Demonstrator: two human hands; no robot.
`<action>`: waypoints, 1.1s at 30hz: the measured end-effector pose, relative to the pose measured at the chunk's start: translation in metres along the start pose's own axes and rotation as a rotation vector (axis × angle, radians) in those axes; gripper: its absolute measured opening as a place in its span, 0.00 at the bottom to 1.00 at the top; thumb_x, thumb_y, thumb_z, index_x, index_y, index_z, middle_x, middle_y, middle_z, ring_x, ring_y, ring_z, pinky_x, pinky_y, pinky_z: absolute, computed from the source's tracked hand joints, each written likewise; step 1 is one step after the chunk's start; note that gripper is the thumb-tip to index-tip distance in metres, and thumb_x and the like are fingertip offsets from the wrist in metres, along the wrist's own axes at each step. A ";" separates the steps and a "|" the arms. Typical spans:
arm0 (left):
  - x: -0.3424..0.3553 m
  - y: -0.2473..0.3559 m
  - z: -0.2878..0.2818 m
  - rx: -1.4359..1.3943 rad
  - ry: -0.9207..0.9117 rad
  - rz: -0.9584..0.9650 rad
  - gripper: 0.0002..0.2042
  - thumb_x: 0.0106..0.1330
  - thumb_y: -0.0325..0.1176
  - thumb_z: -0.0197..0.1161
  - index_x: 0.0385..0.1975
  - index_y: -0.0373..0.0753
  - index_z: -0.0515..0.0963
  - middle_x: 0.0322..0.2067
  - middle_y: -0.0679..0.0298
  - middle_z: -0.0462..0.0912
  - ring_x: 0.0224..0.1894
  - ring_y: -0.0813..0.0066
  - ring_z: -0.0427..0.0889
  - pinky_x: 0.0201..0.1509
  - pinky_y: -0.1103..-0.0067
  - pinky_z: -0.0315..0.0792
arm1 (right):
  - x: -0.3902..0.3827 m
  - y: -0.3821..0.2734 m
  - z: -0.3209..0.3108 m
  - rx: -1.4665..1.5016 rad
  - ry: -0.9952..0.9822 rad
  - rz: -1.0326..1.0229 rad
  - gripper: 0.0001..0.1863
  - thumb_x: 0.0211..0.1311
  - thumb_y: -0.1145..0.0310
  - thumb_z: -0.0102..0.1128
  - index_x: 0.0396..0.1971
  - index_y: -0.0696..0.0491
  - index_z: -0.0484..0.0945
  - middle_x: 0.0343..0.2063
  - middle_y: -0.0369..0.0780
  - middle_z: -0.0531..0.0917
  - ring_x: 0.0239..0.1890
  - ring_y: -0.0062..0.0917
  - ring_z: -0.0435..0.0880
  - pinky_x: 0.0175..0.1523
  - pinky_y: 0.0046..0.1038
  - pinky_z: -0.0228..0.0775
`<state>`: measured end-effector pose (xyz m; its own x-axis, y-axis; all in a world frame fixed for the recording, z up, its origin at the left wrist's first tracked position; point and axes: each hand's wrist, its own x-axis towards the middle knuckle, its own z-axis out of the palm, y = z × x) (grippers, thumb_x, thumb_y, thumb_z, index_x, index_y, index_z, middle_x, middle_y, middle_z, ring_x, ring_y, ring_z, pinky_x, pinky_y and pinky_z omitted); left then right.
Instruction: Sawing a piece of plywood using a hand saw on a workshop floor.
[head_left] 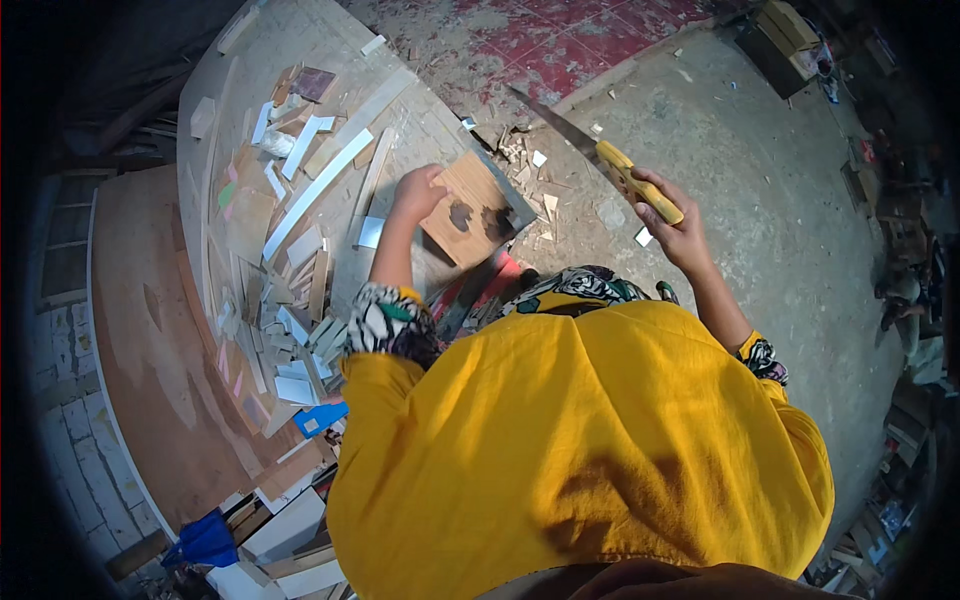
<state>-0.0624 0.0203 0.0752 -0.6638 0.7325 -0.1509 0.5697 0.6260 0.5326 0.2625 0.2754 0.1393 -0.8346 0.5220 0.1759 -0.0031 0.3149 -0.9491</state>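
Right grip (668,212) clasps a yellow-handled saw (611,157); left grip (419,193) pinches a wooden board (468,195) by its edge.

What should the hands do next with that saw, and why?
Probably bring the saw over to the wooden board: the right hand has its yellow handle, but the saw is apart from the board, which the left hand holds.

Saw handle (614,157) yellow; wooden board (470,183) tan, dark-blotched; shirt (580,400) yellow.
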 end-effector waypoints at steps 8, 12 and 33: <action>-0.019 0.016 0.094 0.340 0.081 -0.212 0.40 0.56 0.54 0.61 0.68 0.48 0.54 0.70 0.58 0.47 0.73 0.56 0.38 0.67 0.44 0.35 | -0.029 0.004 0.033 0.023 -0.182 0.010 0.23 0.57 0.75 0.59 0.55 0.54 0.71 0.50 0.45 0.79 0.51 0.30 0.79 0.54 0.26 0.68; -0.029 0.012 0.112 0.366 0.158 -0.168 0.40 0.59 0.57 0.57 0.68 0.42 0.54 0.70 0.60 0.46 0.73 0.59 0.39 0.68 0.46 0.33 | -0.042 0.004 0.045 0.039 -0.294 0.074 0.24 0.56 0.75 0.59 0.55 0.53 0.71 0.48 0.44 0.80 0.39 0.30 0.83 0.44 0.24 0.71; -0.008 0.007 0.123 0.548 0.093 -0.300 0.35 0.65 0.46 0.48 0.70 0.39 0.45 0.71 0.64 0.43 0.74 0.67 0.34 0.70 0.51 0.29 | -0.116 0.059 0.110 0.091 -0.238 0.300 0.22 0.56 0.69 0.64 0.49 0.56 0.66 0.42 0.49 0.80 0.43 0.39 0.82 0.47 0.29 0.72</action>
<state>0.0065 0.0515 -0.0226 -0.8584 0.4932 -0.1413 0.5016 0.8646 -0.0296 0.2984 0.1462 0.0340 -0.9103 0.3785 -0.1678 0.2202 0.0993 -0.9704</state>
